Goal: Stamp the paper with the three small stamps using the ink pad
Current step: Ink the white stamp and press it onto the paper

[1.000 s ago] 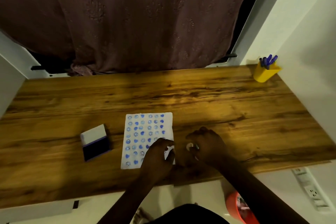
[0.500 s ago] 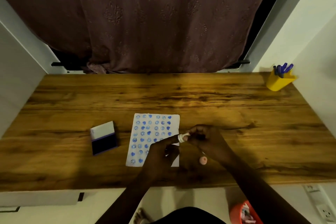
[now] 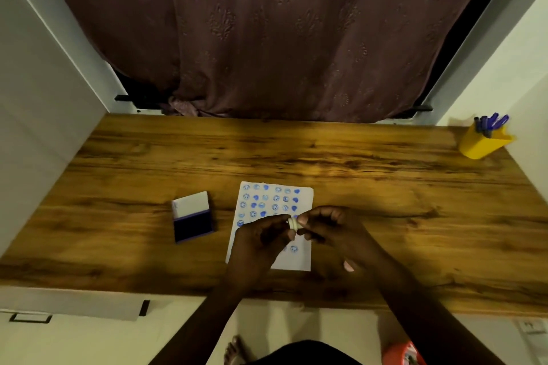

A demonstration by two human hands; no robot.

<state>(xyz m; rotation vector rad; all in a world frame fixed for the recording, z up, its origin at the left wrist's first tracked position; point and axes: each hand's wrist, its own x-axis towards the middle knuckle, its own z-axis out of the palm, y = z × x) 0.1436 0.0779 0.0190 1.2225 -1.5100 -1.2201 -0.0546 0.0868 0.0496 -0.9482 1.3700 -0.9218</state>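
White and ring-shaped, one small stamp (image 3: 293, 223) sits pinched between the fingertips of both hands, held above the paper (image 3: 299, 259) near its middle. The left hand (image 3: 257, 249) is curled, thumb and forefinger closed on the stamp's left side, the other fingers folded loosely under. The right hand (image 3: 335, 234) meets it from the other side, forefinger and thumb tight on the stamp's right edge, remaining fingers bent inward. A pale pinkish spot (image 3: 348, 265) shows at the lower edge of the right hand; whether it is a second stamp or a fingertip cannot be told.

The paper is one white rectangular sheet lying flat on the bench (image 3: 118, 234), its upper part covered in rows of small blue prints, some round outlines, some solid heart-like blots; the hands hide the middle rows, so the full count cannot be given. Left of the sheet, apart from it, lies one ink pad (image 3: 192, 216), a flat rectangular case opened out, with a white lid half and a dark blue half.

The bench is wood-grained, brown with darker streaks and a mild sheen. At its far right corner stands one yellow cup (image 3: 482, 144) holding several blue pens (image 3: 490, 123). A brown patterned curtain (image 3: 267, 32) hangs behind the bench.
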